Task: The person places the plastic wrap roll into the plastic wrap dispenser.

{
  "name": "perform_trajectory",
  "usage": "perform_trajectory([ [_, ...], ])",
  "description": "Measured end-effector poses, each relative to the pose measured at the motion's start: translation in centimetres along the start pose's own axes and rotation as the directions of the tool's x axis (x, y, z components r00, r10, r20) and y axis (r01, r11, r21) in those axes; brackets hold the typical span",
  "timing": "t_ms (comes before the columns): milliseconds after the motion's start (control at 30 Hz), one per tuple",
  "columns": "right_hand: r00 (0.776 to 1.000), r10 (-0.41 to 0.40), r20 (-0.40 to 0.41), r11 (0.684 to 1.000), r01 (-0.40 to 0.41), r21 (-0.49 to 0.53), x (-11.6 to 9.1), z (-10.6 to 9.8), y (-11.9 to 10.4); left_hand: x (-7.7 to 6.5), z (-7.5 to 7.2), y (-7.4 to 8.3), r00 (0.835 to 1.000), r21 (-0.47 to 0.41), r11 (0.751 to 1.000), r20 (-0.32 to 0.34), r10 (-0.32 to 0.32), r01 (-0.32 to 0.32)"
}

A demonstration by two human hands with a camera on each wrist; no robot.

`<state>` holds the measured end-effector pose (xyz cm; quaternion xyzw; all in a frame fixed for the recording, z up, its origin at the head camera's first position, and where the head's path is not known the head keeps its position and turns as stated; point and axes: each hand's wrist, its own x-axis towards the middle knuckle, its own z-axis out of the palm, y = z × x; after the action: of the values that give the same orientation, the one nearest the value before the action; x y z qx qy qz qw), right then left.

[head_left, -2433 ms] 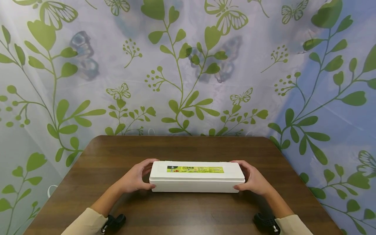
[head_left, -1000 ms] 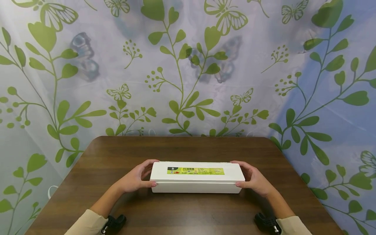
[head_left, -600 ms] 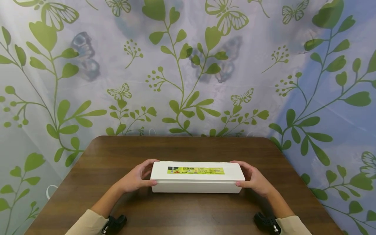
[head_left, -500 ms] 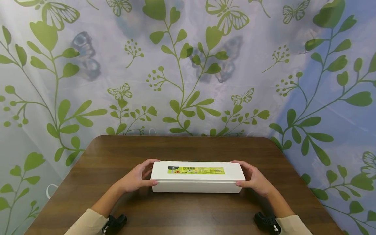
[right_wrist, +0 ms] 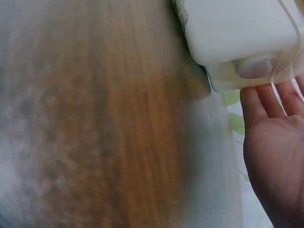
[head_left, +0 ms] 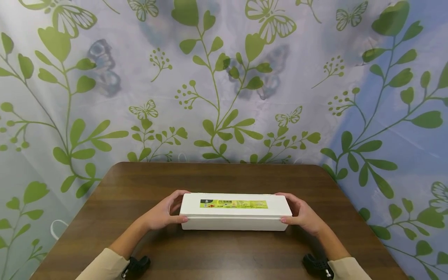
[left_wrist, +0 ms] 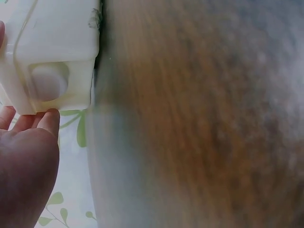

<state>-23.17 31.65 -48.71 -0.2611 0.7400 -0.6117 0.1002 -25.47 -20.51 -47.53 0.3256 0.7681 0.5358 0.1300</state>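
A long white cling film dispenser (head_left: 236, 223) with a green and yellow label (head_left: 233, 204) lies crosswise on the brown table, its lid down. My left hand (head_left: 162, 212) grips its left end, thumb at the front near the lid seam and fingers around the back corner. At the other end my right hand (head_left: 306, 216) holds it the same way. A round pale roll end (left_wrist: 50, 81) shows through an opening in the left side of the box in the left wrist view. The right wrist view has a similar roll end (right_wrist: 256, 67) above the fingers (right_wrist: 273, 102).
The wood-patterned table (head_left: 224, 252) extends around the dispenser on all sides. Behind it hangs a pale curtain (head_left: 224, 77) printed with green leaves and butterflies. A white loop (head_left: 54, 229) sticks out by the table's left edge. Black straps (head_left: 136, 267) sit on both wrists.
Both thumbs have moved slightly up the front of the dispenser, from its lower face to near the lid seam. The dispenser itself stays in place.
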Motion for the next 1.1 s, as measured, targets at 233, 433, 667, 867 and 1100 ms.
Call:
perform_trajectory([
  [233, 0.999, 0.033, -0.023, 0.999, -0.034, -0.019, -0.04, 0.06, 0.19, -0.01, -0.03, -0.19, 1.000, -0.019, 1.000, 0.014, 0.001, 0.000],
  [433, 0.999, 0.027, -0.023, 0.999, -0.028, -0.016, 0.05, -0.08, 0.28, 0.02, -0.17, -0.24, 1.000, -0.025, 1.000, 0.022, 0.006, -0.005],
  [667, 1.000, 0.025, -0.016, 1.000, -0.025, -0.015, 0.12, -0.14, 0.31, -0.01, -0.28, 0.28, 1.000, -0.045, 0.999, 0.022, -0.015, 0.016],
  [867, 0.999, 0.045, -0.020, 0.999, -0.046, -0.002, -0.03, 0.01, 0.16, 0.02, -0.32, 0.17, 1.000, -0.027, 0.999, 0.020, -0.024, 0.025],
  [1100, 0.999, 0.047, -0.021, 0.999, -0.048, -0.011, 0.02, -0.01, 0.08, 0.04, -0.30, -0.03, 1.000, -0.039, 0.999, 0.012, -0.022, 0.022],
])
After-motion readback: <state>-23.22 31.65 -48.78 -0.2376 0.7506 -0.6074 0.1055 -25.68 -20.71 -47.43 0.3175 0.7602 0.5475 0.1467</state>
